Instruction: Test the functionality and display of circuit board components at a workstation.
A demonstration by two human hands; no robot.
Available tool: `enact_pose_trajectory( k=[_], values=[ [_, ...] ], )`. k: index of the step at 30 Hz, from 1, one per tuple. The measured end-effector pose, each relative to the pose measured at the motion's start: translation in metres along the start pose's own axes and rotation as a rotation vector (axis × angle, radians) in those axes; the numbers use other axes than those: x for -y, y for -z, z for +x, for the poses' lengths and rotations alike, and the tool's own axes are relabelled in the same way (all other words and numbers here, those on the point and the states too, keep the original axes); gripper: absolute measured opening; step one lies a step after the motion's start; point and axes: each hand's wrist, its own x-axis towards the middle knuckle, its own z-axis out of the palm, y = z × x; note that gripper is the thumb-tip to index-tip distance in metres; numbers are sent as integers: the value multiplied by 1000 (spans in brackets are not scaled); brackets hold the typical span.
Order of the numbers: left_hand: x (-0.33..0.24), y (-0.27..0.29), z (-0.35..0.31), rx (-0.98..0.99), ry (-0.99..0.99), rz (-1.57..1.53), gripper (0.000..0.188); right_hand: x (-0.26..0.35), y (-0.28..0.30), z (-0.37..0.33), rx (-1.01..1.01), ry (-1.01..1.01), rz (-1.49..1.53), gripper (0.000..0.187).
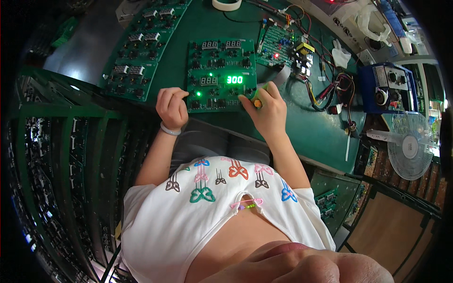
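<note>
A green circuit board panel [222, 96] lies on the bench in front of me, with white digit displays and small black buttons. One display [234, 80] glows green, and small green lights shine on the panel. My left hand [171, 108] is closed at the panel's left edge, its fingertips gripping that edge. At the right edge, my right hand [270, 109] is closed round a small orange-ended object [257, 103] with a greenish part; its kind is mostly hidden by the fingers. The right thumb reaches over the panel's edge. A grey ribbon cable [282, 75] runs beside this hand.
More display panels [134, 61] lie to the left. A powered circuit board [281, 47] with a red light and tangled wires [337, 89] sits at the back right. A blue-cased device [386, 87], a fan [409, 146] and a tape roll [226, 4] are around. Racks [75, 155] of boards stand left.
</note>
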Motion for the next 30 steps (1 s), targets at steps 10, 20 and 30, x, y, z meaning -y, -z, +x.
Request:
enact_pose_trajectory(
  k=[10, 20, 30],
  values=[
    [-4, 3, 0, 12, 28, -5, 15, -21, 47, 53, -152, 22, 457, 8],
    [-5, 2, 0, 30, 58, -10, 15, -75, 0, 49, -392, -107, 842, 18],
    [-2, 0, -1, 32, 29, 22, 15, -68, 1, 54, -272, 47, 331, 15]
  ],
)
